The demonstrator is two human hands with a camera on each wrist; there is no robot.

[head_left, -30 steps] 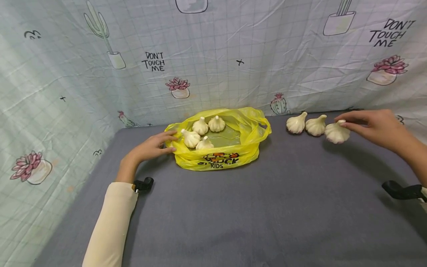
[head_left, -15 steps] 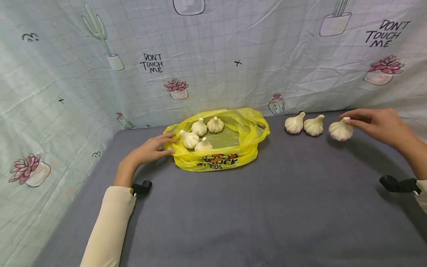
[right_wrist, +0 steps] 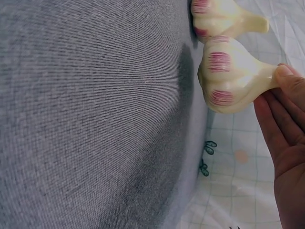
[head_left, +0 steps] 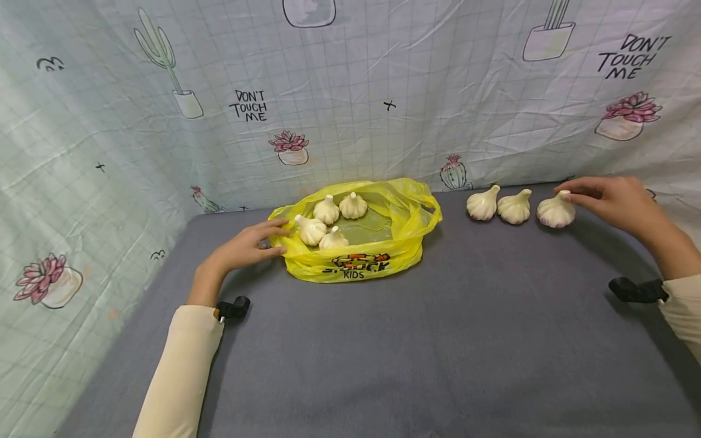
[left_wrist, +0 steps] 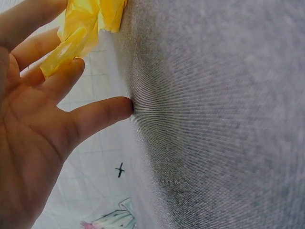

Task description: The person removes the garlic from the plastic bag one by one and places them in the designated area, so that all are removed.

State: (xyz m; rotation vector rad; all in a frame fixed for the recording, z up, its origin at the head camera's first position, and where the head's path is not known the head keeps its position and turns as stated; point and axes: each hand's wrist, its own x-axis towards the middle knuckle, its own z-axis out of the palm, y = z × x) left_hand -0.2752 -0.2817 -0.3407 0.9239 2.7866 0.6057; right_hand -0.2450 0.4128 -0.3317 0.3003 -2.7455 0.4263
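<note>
A yellow plastic bag (head_left: 353, 264) lies with its mouth facing up, several white garlic bulbs (head_left: 353, 205) grouped in its left half. My left hand (head_left: 241, 246) touches the bag's left rim with spread fingers; in the left wrist view, the thumb (left_wrist: 102, 117) reaches to the grey cloth and yellow plastic lies against the other fingers. On the right, my right hand (head_left: 624, 204) pinches the stem of a garlic bulb (right_wrist: 233, 76) with pink streaks, low over the cloth; whether its base touches is hard to tell. Two more bulbs (head_left: 513, 207) sit just left of it.
Grey cloth (head_left: 411, 353) covers the table, with a printed curtain (head_left: 350, 79) hanging along the back and left side. A bag handle loop (head_left: 429, 213) stands up at the bag's right end. Black wrist cameras (head_left: 234, 308) are strapped to both wrists.
The garlic bulb in my right hand has gone down and back toward the cloth, with a wider gap from its neighbour. My left hand stays at the bag.
</note>
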